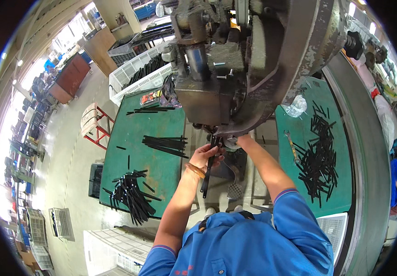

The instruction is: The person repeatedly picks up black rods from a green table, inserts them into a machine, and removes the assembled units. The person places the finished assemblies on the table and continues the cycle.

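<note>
My left hand (201, 157), with a brown bangle at its wrist, is closed around long black strips (208, 177). They hang down toward me, and their upper ends reach under the head of a big grey press (199, 103). My right hand (243, 139) is close to the same spot, beside a pale grey part under the press. The machine's curved frame and that part hide its fingers, so their grip does not show. Below the hands, a patterned foot pedal (235, 191) sits near the floor.
On the left green table (161, 124) lie a row of black strips (166, 145) and a fanned bundle (134, 198). The right green table (290, 124) bears a heap of short black pieces (319, 156), a wrench (292, 146) and a clear plastic bag (295, 106). White crates (115, 248) stand nearby.
</note>
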Demonstrator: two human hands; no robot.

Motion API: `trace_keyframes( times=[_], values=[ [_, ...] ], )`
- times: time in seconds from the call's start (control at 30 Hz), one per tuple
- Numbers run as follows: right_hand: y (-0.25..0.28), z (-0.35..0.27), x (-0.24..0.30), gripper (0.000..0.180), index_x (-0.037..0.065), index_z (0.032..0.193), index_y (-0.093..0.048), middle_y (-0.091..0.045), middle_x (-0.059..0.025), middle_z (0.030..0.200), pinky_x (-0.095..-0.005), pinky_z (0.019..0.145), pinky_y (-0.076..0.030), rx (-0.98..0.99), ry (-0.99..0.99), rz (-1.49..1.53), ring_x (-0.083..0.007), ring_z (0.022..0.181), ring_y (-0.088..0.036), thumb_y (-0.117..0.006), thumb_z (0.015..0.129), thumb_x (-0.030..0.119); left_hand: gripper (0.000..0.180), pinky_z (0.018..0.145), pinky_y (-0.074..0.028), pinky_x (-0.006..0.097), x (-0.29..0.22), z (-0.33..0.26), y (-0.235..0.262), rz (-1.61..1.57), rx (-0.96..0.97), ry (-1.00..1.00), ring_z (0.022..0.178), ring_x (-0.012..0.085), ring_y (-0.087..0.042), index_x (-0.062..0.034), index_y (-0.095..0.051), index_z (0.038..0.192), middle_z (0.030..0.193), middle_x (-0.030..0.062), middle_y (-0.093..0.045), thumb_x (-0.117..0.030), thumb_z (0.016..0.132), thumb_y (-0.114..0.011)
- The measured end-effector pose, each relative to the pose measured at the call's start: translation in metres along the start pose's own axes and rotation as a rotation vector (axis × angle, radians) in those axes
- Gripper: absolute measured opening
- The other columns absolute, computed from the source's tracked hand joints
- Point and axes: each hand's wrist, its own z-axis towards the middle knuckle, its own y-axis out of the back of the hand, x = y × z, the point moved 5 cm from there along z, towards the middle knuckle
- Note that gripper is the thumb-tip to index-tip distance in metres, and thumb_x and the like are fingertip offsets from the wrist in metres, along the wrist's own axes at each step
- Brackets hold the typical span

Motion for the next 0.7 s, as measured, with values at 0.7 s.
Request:
trace_keyframes(
  times=[0.7],
  values=[
    [0.159, -0.087, 0.116, 0.012, -0.004, 0.088, -0.057, -0.060, -0.0064, 0.072, -0.0279, 0.050, -0.048, -0.185, 0.018, 1.095, -0.0134, 0.057, -0.058, -0.054, 0.076, -0.006, 0.015, 0.059, -0.051, 0.026, 0.020, 0.016, 0.015, -0.117, 0.036, 0.051, 0.075, 0.0163, -0.064, -0.0061, -0.056, 0.104, 0.095, 0.0075, -0.066, -0.014, 0.092, -0.052]
  ],
)
